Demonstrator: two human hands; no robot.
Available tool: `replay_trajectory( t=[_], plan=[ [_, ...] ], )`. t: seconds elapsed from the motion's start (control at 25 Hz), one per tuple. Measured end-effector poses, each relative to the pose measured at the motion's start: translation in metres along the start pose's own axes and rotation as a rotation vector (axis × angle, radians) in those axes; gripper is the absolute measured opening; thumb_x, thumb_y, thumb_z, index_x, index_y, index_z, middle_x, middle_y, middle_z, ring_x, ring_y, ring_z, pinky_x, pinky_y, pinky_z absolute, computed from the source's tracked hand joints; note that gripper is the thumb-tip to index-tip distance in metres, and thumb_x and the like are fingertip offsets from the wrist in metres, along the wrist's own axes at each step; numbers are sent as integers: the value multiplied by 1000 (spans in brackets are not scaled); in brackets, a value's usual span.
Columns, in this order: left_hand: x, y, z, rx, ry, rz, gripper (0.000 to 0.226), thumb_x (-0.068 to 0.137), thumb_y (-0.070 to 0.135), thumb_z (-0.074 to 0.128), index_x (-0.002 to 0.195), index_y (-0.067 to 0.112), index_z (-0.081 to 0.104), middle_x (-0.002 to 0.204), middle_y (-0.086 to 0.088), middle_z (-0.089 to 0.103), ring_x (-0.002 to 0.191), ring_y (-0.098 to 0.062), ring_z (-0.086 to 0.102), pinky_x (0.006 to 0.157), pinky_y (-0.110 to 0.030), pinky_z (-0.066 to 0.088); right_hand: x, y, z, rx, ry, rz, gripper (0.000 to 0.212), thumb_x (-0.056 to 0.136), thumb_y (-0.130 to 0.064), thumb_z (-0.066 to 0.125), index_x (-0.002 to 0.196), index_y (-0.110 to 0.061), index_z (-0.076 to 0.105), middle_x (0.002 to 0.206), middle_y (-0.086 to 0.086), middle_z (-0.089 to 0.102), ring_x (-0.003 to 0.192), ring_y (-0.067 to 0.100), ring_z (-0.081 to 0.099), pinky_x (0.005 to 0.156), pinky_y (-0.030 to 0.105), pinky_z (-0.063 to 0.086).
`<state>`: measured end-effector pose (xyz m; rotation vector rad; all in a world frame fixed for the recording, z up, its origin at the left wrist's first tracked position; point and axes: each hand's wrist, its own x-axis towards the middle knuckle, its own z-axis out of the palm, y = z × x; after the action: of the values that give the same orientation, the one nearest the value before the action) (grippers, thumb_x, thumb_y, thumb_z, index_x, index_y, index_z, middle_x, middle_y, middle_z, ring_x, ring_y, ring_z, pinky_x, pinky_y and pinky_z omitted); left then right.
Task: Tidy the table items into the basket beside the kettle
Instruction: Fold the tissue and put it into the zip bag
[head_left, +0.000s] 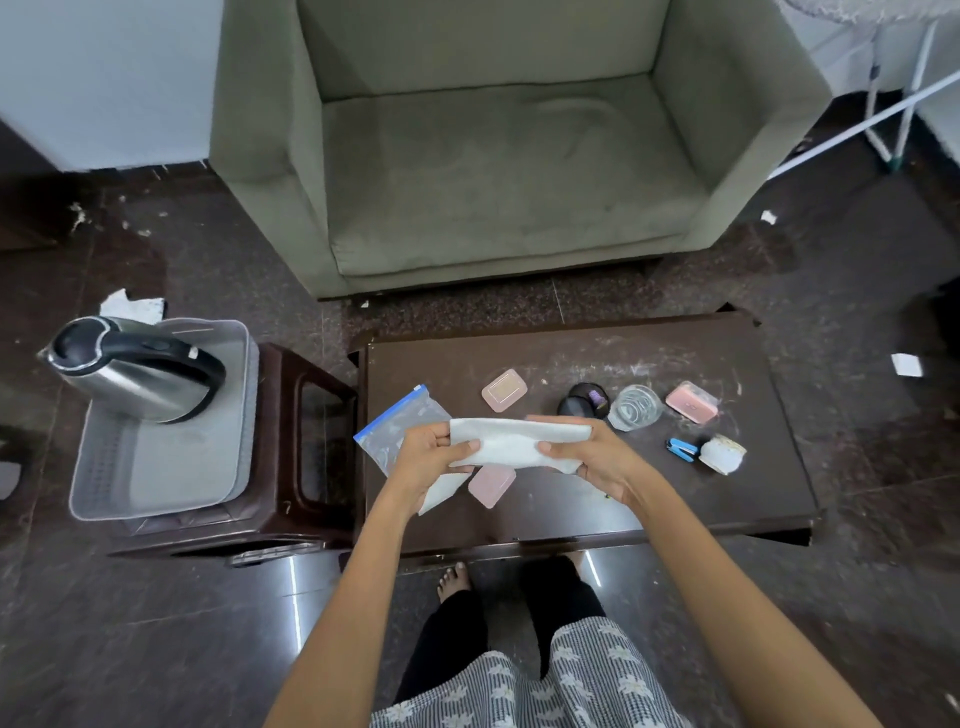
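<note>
My left hand and my right hand both grip a folded white cloth, held stretched between them above the dark table. Under the cloth lie a zip bag with a blue seal and a pink lid. Another pink lid, a black round case, a clear glass dish, a pink box, a blue stapler and a white tape roll rest on the table. The grey basket sits to the left on a stool, with the steel kettle at its far end.
A grey-green armchair stands behind the table. The brown stool under the basket touches the table's left end. White paper scraps lie on the dark floor. My legs and a bare foot are at the table's near edge.
</note>
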<state>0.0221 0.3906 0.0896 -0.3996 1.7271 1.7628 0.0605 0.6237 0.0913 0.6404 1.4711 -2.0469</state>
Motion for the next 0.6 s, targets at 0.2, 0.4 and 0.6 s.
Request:
replay_trajectory(
  t=[0.2,0.4,0.6],
  plan=[
    [35,7,66,-41,9,-31,17,81,-11,59,88,-2,71,83,-6,74,64,-13,66,57,-18,52,6,-15,-69,-58,-12,-33,23,81,9,62,95,-3,75,111,13,71,100,27,68,82,30,58],
    [79,-6,131,-34,248,-11,21,89,-8,47,97,2,64,88,-11,68,47,-4,57,44,-16,45,24,-26,-141,-105,283,-62,24,79,19,59,94,4,71,72,3,75,75,25,69,65,22,59],
    [108,-20,176,10,255,-15,16,92,2,50,98,5,65,89,-13,70,54,-9,60,46,-19,46,78,-6,-199,-224,585,6,37,74,22,55,71,-10,74,65,9,71,72,31,63,55,21,57]
  ],
)
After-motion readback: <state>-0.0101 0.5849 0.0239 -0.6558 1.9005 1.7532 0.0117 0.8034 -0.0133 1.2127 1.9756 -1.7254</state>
